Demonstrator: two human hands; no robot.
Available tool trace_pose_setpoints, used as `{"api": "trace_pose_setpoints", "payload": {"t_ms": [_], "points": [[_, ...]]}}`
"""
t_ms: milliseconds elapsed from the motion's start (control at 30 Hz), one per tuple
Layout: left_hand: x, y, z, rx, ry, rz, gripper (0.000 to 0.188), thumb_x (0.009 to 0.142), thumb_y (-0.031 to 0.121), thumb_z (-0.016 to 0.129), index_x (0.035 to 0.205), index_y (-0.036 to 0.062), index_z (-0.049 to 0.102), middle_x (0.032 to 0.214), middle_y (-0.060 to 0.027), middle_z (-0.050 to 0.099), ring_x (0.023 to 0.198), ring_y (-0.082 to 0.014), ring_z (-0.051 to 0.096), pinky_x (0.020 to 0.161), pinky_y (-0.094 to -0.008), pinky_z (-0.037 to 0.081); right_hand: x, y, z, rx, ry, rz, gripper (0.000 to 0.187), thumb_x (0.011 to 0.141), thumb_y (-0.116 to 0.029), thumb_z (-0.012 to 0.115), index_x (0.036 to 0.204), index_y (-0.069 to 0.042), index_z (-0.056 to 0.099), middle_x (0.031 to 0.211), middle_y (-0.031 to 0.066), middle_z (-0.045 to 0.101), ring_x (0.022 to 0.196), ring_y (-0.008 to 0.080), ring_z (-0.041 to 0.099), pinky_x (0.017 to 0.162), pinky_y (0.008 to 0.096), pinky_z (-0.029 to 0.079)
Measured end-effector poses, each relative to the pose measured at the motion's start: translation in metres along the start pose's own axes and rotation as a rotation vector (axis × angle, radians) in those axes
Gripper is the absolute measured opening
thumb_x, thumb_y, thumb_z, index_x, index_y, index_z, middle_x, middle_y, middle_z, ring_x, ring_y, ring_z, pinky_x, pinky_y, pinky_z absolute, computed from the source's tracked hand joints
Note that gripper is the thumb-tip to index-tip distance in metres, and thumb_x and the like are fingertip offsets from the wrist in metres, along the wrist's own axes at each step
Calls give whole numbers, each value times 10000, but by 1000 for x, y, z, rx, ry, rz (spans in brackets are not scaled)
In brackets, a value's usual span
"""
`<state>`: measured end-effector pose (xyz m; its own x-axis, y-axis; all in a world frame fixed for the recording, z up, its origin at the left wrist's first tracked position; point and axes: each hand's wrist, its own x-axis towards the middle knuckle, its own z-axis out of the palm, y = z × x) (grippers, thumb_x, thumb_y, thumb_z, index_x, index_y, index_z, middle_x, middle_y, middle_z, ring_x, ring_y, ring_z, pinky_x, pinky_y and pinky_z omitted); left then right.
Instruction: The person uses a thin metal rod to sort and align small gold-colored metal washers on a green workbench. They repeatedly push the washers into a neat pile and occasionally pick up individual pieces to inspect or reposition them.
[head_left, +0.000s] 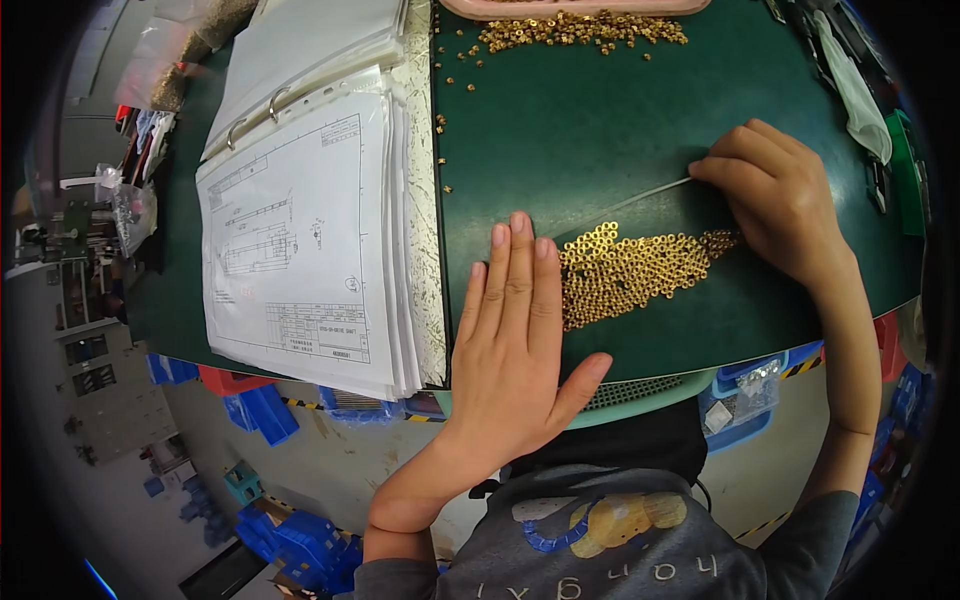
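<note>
Many small brass nuts point(630, 270) lie in a flat, tightly packed patch on the green table mat point(530, 140). Against the patch's left edge my left hand point(515, 320) lies flat, fingers stretched out and thumb apart. My right hand point(780, 195) is closed in a pinch on one end of a thin, straight pale strip point(650, 192). The strip slants down to the left along the far side of the nuts, towards my left fingertips. A smaller cluster of nuts sits at the right end of the patch, below my right hand.
More brass nuts point(580, 32) are heaped by a pink tray point(570, 8) at the far edge, with strays near the mat's left border. An open ring binder point(300, 240) with drawings lies left. A green basket point(640, 392) sits under the near edge; a green bin point(903, 170) stands right.
</note>
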<state>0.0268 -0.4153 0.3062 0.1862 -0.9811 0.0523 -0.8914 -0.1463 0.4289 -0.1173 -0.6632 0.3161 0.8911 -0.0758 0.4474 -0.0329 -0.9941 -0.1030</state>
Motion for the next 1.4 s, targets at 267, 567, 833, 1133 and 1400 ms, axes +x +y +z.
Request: {"api": "trace_pose_setpoints", "payload": {"t_ms": [267,567,833,1133,1400], "points": [[6,3,-1,47,54,15,694,878,409,570,1439,30,416,1507,-310,264,1395,-479,268,1065,-592,280,-30,10,-16,-113,10,230,265,698,61,633,945,-33,658,896,87,616,793,273,613,654,371,493],[0,1,2,113,68,-7,685,887,449,527,1418,23,448,1489,-293,325,1398,-445,292,1096,-559,245,-7,-49,-3,189,-20,26,365,632,-88,691,994,-45,675,996,121,619,882,312,619,729,405,497],[-3,-1,7,142,88,3,683,922,468,432,1400,-20,449,1484,-304,325,1385,-472,298,1099,-568,222,-7,-45,4,150,-23,46,352,629,-73,685,979,-34,671,995,121,616,861,307,613,720,405,493],[0,-2,6,94,130,11,658,920,454,451,1388,-8,470,1469,-299,351,1372,-468,322,1091,-569,240,-3,-46,7,157,26,-25,370,609,-69,688,976,-35,669,976,122,619,823,297,618,687,394,504],[6,2,7,118,103,37,590,895,442,500,1374,99,529,1480,-282,342,1369,-460,323,1083,-578,239,-5,-45,7,75,13,-38,383,597,-78,695,977,-43,671,985,124,621,829,298,620,690,397,508]]}}
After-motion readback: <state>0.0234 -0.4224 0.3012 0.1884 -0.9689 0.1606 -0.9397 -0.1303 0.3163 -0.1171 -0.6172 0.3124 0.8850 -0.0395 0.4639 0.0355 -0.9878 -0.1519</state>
